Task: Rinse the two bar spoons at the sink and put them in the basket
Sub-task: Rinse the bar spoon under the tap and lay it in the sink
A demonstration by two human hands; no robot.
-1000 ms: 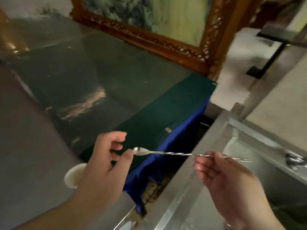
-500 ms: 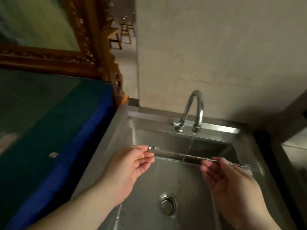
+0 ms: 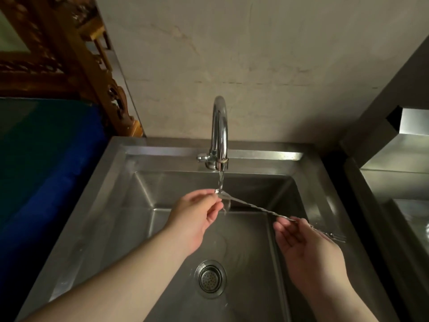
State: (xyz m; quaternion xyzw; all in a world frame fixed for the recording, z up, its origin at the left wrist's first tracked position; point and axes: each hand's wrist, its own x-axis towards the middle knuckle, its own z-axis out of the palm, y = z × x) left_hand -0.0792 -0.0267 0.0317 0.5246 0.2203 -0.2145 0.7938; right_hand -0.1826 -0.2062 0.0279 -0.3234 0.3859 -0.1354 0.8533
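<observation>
Holding the spoon [image 3: 255, 206] under the tap [image 3: 220, 135], my left hand [image 3: 195, 212] fingers pinch its bowl, right hand [image 3: 308, 249] fingers its stem.

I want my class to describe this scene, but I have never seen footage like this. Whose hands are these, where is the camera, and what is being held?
A person wears the camera on the head, so you look down at their own two bare hands. They stand at a steel sink with water running from the tap. The left hand pinches the bowl end of a long twisted bar spoon under the stream. The right hand holds the other end, which has small fork prongs. A drain sits below. No basket is visible.
</observation>
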